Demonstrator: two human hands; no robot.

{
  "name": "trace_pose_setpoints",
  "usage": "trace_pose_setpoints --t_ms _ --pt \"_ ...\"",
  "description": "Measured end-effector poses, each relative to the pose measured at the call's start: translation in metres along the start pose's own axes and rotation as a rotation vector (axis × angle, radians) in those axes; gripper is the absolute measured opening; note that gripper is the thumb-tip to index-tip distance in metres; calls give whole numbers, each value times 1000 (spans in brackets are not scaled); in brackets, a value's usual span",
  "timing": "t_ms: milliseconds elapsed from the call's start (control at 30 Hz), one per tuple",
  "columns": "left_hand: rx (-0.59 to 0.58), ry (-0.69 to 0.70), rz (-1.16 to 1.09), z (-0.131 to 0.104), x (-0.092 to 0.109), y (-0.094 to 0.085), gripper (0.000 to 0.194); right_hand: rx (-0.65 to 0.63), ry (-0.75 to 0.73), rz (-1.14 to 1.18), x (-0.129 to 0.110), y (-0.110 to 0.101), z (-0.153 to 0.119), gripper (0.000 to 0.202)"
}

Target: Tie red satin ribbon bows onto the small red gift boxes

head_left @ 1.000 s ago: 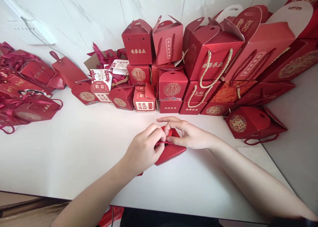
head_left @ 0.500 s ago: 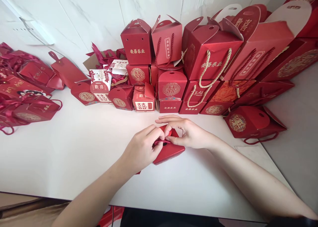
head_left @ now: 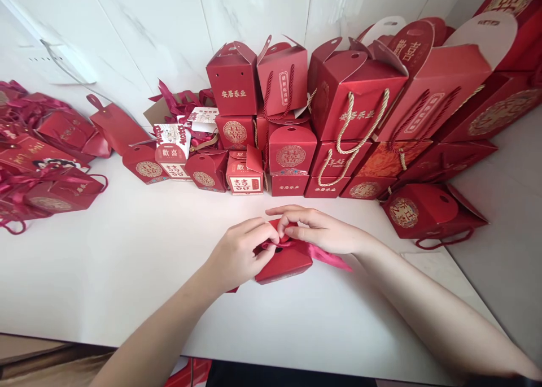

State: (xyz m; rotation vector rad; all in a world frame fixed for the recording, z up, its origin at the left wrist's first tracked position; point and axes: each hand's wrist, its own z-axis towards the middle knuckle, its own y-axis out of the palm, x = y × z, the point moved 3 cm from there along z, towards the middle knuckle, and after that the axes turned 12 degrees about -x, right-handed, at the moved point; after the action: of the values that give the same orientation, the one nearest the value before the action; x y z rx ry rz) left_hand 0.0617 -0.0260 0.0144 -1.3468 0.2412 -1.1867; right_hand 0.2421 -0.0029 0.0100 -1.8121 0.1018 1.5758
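A small red gift box (head_left: pixel 285 265) sits on the white table in front of me, its top partly covered by my fingers. My left hand (head_left: pixel 245 252) pinches a dark pink ribbon at the dark hole in the box top. Over the far right side of the box is my right hand (head_left: pixel 319 229), thumb and index finger closed together by the raised red flap; what lies between them is hidden. The ribbon (head_left: pixel 330 257) trails out to the right below that hand, its pointed end lying over the table. A red corner of something shows under my left wrist.
Stacked red gift boxes (head_left: pixel 292 149) line the wall behind, some with rope handles. One more box (head_left: pixel 417 212) stands at the right. Ribbon-tied boxes (head_left: pixel 63 192) are heaped at the left. The white table (head_left: pixel 148 274) ends at a front edge near my body.
A tail of ribbon now lies out to the right of the box, below my right hand. The box and both hands appear slightly lower and further left in view.
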Motion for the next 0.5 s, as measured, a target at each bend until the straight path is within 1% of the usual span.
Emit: trace_pose_setpoints --t_ms 100,200,267,400,500 --pt "69 53 45 1 -4 -1 17 39 23 5 2 0 0 14" --pt "100 115 101 5 -9 -5 17 77 35 -10 5 1 -1 28" --pt "103 144 133 7 -12 -7 16 88 17 4 7 2 0 24" --pt "96 138 128 10 -14 -6 15 144 10 66 9 2 1 9" --pt "63 104 81 9 -12 -7 14 138 21 114 10 1 1 10"
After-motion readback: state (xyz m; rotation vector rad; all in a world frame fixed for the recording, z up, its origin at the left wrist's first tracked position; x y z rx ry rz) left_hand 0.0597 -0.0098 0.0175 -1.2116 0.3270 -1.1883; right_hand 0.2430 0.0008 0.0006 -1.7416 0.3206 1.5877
